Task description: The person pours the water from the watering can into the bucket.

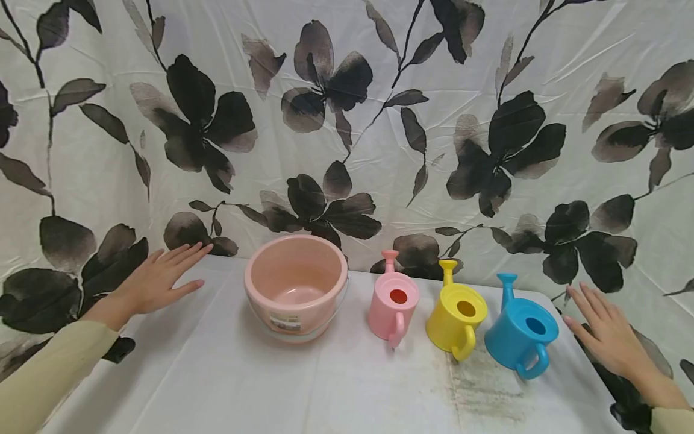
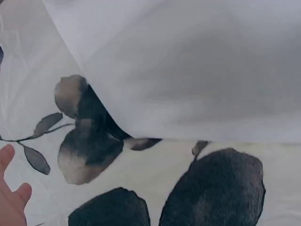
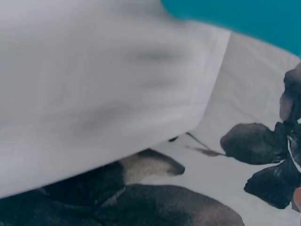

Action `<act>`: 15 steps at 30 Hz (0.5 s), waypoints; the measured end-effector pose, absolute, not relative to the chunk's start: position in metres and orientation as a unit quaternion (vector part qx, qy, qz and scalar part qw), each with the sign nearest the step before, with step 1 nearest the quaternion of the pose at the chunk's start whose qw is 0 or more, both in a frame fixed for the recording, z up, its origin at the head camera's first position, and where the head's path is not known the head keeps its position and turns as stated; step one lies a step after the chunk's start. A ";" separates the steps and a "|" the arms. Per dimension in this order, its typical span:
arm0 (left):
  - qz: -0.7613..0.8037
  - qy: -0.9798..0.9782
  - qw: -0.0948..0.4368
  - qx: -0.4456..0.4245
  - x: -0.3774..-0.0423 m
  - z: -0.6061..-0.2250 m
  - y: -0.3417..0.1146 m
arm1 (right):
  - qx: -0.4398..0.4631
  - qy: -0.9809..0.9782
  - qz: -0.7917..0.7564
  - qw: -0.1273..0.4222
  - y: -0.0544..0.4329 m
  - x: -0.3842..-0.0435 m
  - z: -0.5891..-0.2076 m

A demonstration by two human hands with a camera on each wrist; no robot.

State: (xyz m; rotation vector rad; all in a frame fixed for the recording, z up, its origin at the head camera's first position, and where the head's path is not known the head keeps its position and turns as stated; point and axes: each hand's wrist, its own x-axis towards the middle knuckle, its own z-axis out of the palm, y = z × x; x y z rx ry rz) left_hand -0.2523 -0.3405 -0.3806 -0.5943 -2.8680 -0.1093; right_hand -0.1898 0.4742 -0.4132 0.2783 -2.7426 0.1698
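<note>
My left hand (image 1: 159,281) is held out flat at the table's left side, fingers straight, with nothing in it. To its right stands a pink bucket (image 1: 295,301) with a label on its front and a thin handle hanging down. Three small watering cans stand in a row: a pink one (image 1: 386,313), a yellow one (image 1: 444,322) and a blue one (image 1: 506,340). Past the blue can, off the right edge of the table, my right hand (image 1: 609,337) is stretched out with straight fingers and holds nothing. Part of the blue can (image 3: 244,16) shows in the right wrist view.
The white table (image 1: 325,392) has a dark smudged patch (image 1: 488,386) in front of the yellow and blue cans. Behind and beside it hangs a white cloth (image 1: 401,150) with dark flowers. The table's edge (image 2: 225,134) crosses the left wrist view.
</note>
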 end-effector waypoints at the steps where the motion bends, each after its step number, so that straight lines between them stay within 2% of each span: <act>1: -0.041 -0.972 0.108 -0.205 -0.252 -0.381 -0.339 | 0.096 -0.975 0.067 0.189 0.473 -0.190 -0.412; 7: -0.089 -0.969 0.117 -0.196 -0.253 -0.382 -0.323 | 0.064 -0.974 0.117 0.184 0.461 -0.187 -0.406; 15: -0.245 -0.954 0.088 -0.147 -0.245 -0.379 -0.296 | 0.016 -0.973 0.175 0.148 0.443 -0.179 -0.402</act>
